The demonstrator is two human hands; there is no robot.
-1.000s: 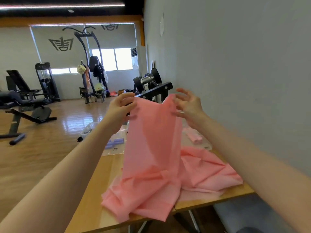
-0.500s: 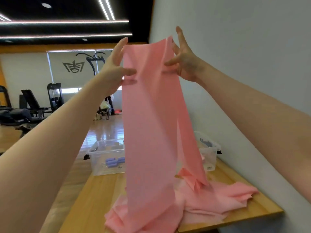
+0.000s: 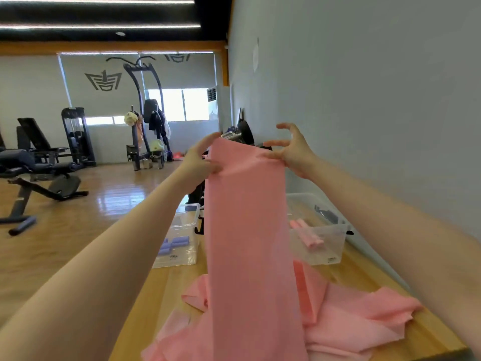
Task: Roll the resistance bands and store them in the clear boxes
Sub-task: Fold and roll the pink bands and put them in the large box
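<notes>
Above wooden table (image 3: 171,287), pink band (image 3: 247,230) apparently pinched between raised hands.

Grey wall (image 3: 364,74), glossy wooden floor (image 3: 78,217), gym machines (image 3: 75,134), bright windows (image 3: 182,104), ceiling light strips (image 3: 99,26).

Single head view, facing forward, slightly downward, close over table (image 3: 171,287)

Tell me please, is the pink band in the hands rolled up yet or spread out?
Spread out: the pink band hangs flat from the left hand and right hand, its lower end piled on the table.
</notes>
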